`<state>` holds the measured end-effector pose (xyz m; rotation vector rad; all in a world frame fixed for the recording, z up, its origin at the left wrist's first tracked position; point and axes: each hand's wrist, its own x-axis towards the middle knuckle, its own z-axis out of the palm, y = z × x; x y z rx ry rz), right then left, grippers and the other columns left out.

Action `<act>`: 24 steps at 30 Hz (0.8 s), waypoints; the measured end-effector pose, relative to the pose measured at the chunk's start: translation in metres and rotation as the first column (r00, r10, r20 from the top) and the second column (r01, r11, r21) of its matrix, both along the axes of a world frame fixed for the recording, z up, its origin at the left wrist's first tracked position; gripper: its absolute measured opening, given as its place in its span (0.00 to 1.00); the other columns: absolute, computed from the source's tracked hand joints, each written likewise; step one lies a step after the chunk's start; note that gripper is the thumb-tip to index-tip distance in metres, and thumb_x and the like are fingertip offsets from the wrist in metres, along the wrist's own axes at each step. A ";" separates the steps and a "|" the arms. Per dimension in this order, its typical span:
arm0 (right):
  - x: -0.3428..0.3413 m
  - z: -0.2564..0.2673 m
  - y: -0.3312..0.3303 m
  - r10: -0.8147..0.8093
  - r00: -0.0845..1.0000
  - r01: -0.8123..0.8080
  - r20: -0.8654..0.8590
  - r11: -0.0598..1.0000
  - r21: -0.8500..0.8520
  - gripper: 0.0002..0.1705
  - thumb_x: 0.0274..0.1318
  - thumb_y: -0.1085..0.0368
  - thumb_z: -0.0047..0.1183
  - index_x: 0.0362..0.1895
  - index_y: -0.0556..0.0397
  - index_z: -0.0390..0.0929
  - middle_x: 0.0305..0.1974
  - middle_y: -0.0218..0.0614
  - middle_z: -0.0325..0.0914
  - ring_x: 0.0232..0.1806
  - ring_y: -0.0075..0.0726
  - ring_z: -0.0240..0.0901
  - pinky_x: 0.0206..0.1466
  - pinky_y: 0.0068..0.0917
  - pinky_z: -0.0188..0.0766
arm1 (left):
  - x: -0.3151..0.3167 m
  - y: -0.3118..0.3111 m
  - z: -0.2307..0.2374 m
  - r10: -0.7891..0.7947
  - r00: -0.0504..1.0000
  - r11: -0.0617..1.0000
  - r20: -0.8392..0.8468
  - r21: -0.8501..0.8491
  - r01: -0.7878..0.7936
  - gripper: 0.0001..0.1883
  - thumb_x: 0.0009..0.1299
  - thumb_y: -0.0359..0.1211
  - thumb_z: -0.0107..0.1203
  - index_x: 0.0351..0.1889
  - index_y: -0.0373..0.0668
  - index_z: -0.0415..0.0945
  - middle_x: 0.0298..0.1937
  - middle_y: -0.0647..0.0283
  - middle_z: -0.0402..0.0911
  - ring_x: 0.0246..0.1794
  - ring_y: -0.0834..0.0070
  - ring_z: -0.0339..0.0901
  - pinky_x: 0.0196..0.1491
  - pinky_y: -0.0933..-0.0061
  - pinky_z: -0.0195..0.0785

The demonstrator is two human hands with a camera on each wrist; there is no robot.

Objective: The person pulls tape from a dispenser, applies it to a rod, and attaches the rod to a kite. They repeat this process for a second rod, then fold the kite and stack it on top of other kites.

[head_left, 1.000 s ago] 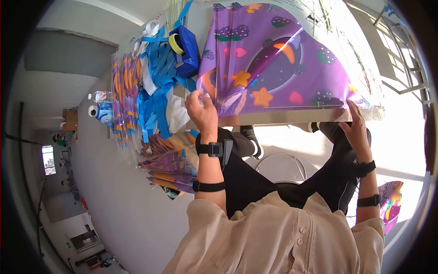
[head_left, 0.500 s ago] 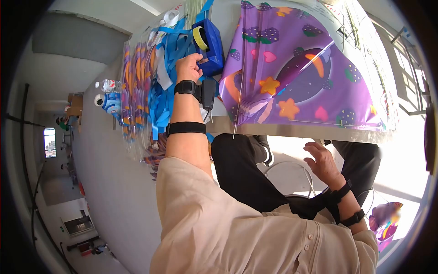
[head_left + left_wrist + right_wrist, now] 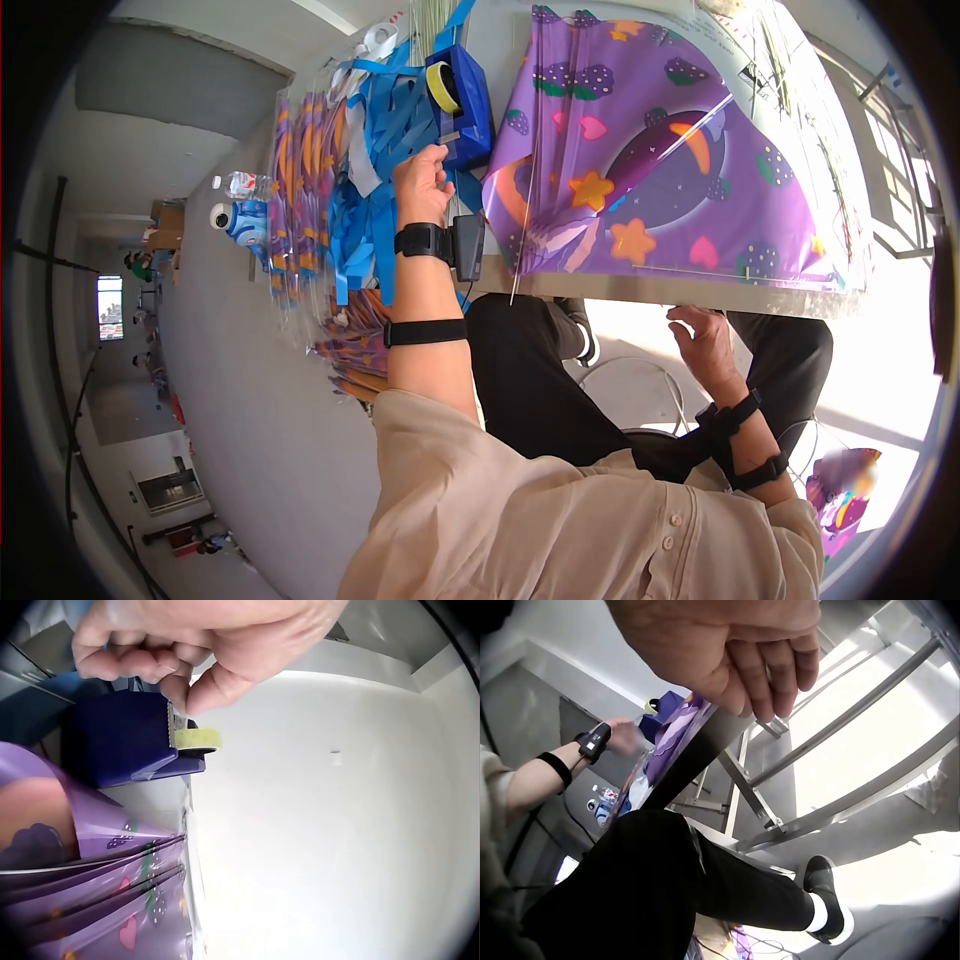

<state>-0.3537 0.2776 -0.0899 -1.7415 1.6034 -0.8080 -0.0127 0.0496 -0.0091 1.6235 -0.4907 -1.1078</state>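
My left hand (image 3: 422,186) pinches the loose end of clear tape (image 3: 449,139) between thumb and forefinger. In the left wrist view, the fingertips are right at the toothed cutting edge of the blue tape dispenser (image 3: 124,735), which carries a yellowish tape roll (image 3: 442,87). Right of the dispenser lies a purple printed plastic sheet (image 3: 640,120) with stars, hearts and berries, folded along its left part. A thin rod (image 3: 525,210) runs down that side and juts past the table edge. My right hand (image 3: 703,345) hangs below the table edge, fingers loosely curled, holding nothing.
Blue strips (image 3: 375,220) lie heaped left of the dispenser, next to stacked printed sheets (image 3: 305,180) in clear film. A bottle (image 3: 245,185) stands further left. Thin stalk-like rods (image 3: 800,100) lie along the table's right side. The metal table edge (image 3: 690,292) passes above my knees.
My left hand has gone from the sheet's left corner to the dispenser, then drawn back a little toward me with the tape end. My right hand has left the sheet's right corner and dropped below the table edge.
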 end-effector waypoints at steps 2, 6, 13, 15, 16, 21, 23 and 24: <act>0.000 0.000 0.000 0.003 1.000 -0.003 -0.004 1.000 0.001 0.07 0.42 0.75 0.56 0.31 0.59 0.78 0.32 0.43 0.79 0.36 0.47 0.76 0.41 0.32 0.71 | 0.010 -0.003 -0.021 -0.002 0.999 1.000 -0.039 0.007 0.003 0.08 0.52 0.30 0.61 0.20 0.44 0.70 0.19 0.70 0.64 0.20 0.79 0.59 0.25 0.70 0.53; 0.000 -0.006 0.000 0.007 1.000 -0.008 -0.015 0.999 -0.039 0.06 0.42 0.75 0.55 0.30 0.59 0.78 0.32 0.43 0.79 0.35 0.47 0.76 0.40 0.33 0.71 | 0.010 0.003 -0.052 -0.025 0.960 0.974 -0.280 0.210 0.086 0.09 0.54 0.29 0.58 0.18 0.46 0.67 0.15 0.70 0.61 0.18 0.78 0.58 0.25 0.69 0.52; 0.000 -0.011 0.002 -0.017 1.000 0.017 0.024 1.000 -0.016 0.07 0.39 0.75 0.57 0.29 0.54 0.78 0.30 0.43 0.78 0.37 0.51 0.73 0.41 0.38 0.69 | 0.011 -0.003 -0.006 0.197 0.958 0.943 0.206 -0.307 -0.128 0.16 0.52 0.30 0.61 0.40 0.37 0.75 0.38 0.64 0.76 0.35 0.72 0.71 0.37 0.70 0.61; 0.001 -0.008 0.001 -0.024 1.000 0.024 -0.003 1.000 0.009 0.07 0.39 0.74 0.57 0.29 0.54 0.78 0.30 0.43 0.78 0.37 0.52 0.73 0.41 0.39 0.69 | 0.013 -0.021 0.004 -0.095 0.942 0.980 0.320 -0.138 0.146 0.22 0.51 0.26 0.62 0.45 0.30 0.74 0.44 0.56 0.77 0.44 0.67 0.73 0.45 0.69 0.64; 0.001 -0.009 0.000 -0.025 1.000 0.025 -0.001 1.000 0.009 0.07 0.39 0.74 0.57 0.29 0.54 0.78 0.30 0.43 0.78 0.37 0.52 0.73 0.41 0.39 0.69 | 0.012 -0.027 0.006 -0.096 0.942 0.980 0.322 -0.138 0.147 0.22 0.51 0.26 0.62 0.45 0.30 0.74 0.44 0.56 0.77 0.44 0.67 0.73 0.45 0.69 0.64; 0.000 -0.012 -0.001 -0.040 0.999 0.039 0.005 0.999 0.031 0.06 0.39 0.74 0.58 0.27 0.54 0.79 0.29 0.42 0.78 0.36 0.52 0.73 0.40 0.39 0.69 | 0.000 -0.041 0.014 -0.126 0.941 0.974 0.314 -0.140 0.177 0.20 0.46 0.19 0.61 0.39 0.24 0.73 0.39 0.50 0.77 0.37 0.64 0.76 0.39 0.67 0.68; 0.000 -0.013 -0.001 -0.039 0.999 0.038 0.006 0.999 0.020 0.05 0.39 0.74 0.58 0.26 0.55 0.79 0.28 0.42 0.77 0.35 0.52 0.73 0.39 0.39 0.69 | -0.003 -0.043 0.016 -0.114 0.952 0.974 0.285 -0.158 0.164 0.17 0.45 0.17 0.61 0.35 0.24 0.73 0.37 0.50 0.77 0.31 0.64 0.78 0.32 0.66 0.70; -0.001 -0.013 -0.002 -0.038 0.999 0.038 0.008 0.999 0.009 0.05 0.39 0.73 0.58 0.26 0.55 0.79 0.27 0.42 0.77 0.34 0.52 0.73 0.38 0.39 0.69 | -0.001 -0.046 0.016 -0.063 0.957 0.984 0.285 -0.144 0.108 0.13 0.44 0.17 0.61 0.29 0.26 0.74 0.30 0.53 0.76 0.26 0.67 0.76 0.27 0.69 0.66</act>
